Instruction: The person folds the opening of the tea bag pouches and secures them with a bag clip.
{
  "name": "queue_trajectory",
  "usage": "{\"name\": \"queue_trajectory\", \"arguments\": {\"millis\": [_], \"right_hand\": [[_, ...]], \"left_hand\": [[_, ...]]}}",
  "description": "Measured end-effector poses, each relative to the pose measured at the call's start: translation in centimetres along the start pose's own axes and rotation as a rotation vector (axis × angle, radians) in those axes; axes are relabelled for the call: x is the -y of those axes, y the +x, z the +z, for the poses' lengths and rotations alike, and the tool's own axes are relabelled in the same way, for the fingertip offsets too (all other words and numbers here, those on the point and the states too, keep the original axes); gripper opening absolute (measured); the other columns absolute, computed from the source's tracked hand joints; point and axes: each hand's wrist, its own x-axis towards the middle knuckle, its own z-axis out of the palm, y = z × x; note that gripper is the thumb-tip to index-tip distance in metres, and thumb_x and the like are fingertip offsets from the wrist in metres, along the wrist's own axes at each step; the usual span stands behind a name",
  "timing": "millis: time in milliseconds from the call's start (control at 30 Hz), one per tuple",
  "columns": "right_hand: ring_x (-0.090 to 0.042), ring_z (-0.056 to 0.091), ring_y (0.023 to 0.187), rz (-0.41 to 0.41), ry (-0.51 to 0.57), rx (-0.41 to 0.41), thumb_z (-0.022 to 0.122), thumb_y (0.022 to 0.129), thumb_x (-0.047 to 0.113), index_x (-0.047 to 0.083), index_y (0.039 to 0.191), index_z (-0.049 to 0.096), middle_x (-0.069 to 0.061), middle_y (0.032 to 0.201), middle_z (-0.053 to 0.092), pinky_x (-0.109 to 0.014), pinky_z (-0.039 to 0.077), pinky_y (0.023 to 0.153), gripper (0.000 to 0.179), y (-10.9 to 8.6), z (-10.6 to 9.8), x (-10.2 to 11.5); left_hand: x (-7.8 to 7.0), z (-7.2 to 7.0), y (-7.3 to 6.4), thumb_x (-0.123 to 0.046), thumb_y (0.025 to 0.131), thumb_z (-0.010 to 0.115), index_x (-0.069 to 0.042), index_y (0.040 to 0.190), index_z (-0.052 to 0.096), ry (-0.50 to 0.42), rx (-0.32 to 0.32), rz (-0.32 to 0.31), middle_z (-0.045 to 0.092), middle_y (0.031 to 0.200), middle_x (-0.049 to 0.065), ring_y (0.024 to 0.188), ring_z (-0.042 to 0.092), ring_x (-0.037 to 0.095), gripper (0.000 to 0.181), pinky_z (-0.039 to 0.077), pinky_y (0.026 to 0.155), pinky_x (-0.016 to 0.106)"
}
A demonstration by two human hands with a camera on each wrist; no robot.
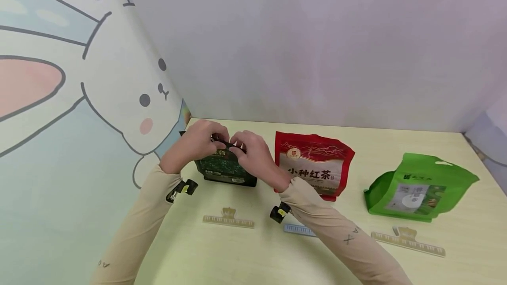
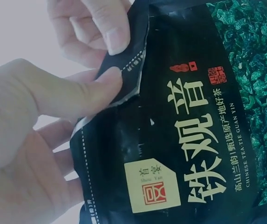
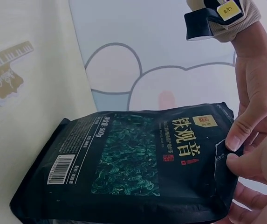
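A black tea bag (image 3: 128, 163) with a green leaf picture stands at the table's left, against the wall side. My left hand (image 1: 202, 142) pinches its top edge, thumb on the printed front and fingers behind. Close beside it, my right hand (image 1: 253, 153) pinches the same edge with thumb and fingers. In the left wrist view, a strip of the bag's top (image 2: 131, 70) is bent over toward the front between the two thumbs. Part of the bag's upper front is hidden by the hands in the head view.
Right of the black bag stands a red tea bag (image 1: 317, 162), partly behind my right forearm. A green bag (image 1: 420, 188) leans at the far right. In front lie a gold clip (image 1: 228, 219), a blue clip (image 1: 299, 229) partly under the arm, and another gold clip (image 1: 408, 242).
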Motion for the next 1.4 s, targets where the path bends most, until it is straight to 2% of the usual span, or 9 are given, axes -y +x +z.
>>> {"name": "queue_trajectory", "arguments": {"millis": [267, 533, 800, 1133, 1400], "right_hand": [[-0.010, 0.048, 0.065, 0.000, -0.014, 0.024, 0.067, 0.088, 0.011, 0.007, 0.089, 0.065, 0.000, 0.080, 0.057, -0.024, 0.043, 0.061, 0.004, 0.2, -0.1, 0.1], [-0.012, 0.051, 0.066, 0.029, -0.048, 0.042, 0.067, 0.088, 0.006, 0.010, 0.087, 0.063, -0.001, 0.082, 0.058, -0.026, 0.045, 0.062, 0.005, 0.1, -0.5, 0.2], [-0.014, 0.054, 0.071, 0.075, -0.103, 0.098, 0.066, 0.087, 0.003, 0.008, 0.091, 0.063, -0.003, 0.083, 0.058, -0.026, 0.047, 0.064, 0.008, 0.0, -0.9, 0.6], [-0.015, 0.054, 0.068, 0.034, -0.160, 0.042, 0.065, 0.086, 0.000, 0.007, 0.081, 0.064, -0.002, 0.076, 0.056, -0.028, 0.046, 0.063, 0.009, -0.3, -0.9, 0.0], [-0.017, 0.055, 0.069, 0.073, -0.219, 0.084, 0.065, 0.088, 0.004, 0.007, 0.081, 0.062, -0.003, 0.076, 0.054, -0.028, 0.047, 0.064, 0.008, -0.5, -1.0, 0.6]], "left_hand": [[0.1, 0.1, 0.0, 0.003, 0.078, 0.071, -0.016, 0.078, 0.072, 0.002, -0.050, 0.019, 0.067, 0.075, -0.003, 0.067, 0.058, 0.010, 0.019, 0.048, 0.063, 0.030], [0.1, 0.3, 0.1, 0.002, 0.077, 0.073, -0.014, 0.078, 0.072, -0.004, -0.069, 0.038, 0.066, 0.073, -0.003, 0.067, 0.060, 0.010, 0.016, 0.049, 0.064, 0.030], [0.0, 0.1, -0.1, -0.002, 0.078, 0.074, -0.014, 0.079, 0.071, 0.019, -0.059, 0.002, 0.066, 0.074, -0.005, 0.067, 0.060, 0.010, 0.013, 0.049, 0.063, 0.030], [0.1, 0.1, -0.2, -0.006, 0.079, 0.076, -0.015, 0.078, 0.070, 0.018, -0.057, -0.001, 0.065, 0.072, -0.006, 0.066, 0.059, 0.009, 0.011, 0.047, 0.062, 0.030], [0.2, 0.0, -0.3, -0.005, 0.081, 0.072, -0.016, 0.080, 0.070, 0.010, -0.040, 0.001, 0.066, 0.074, -0.006, 0.067, 0.060, 0.011, 0.012, 0.047, 0.062, 0.030]]}}
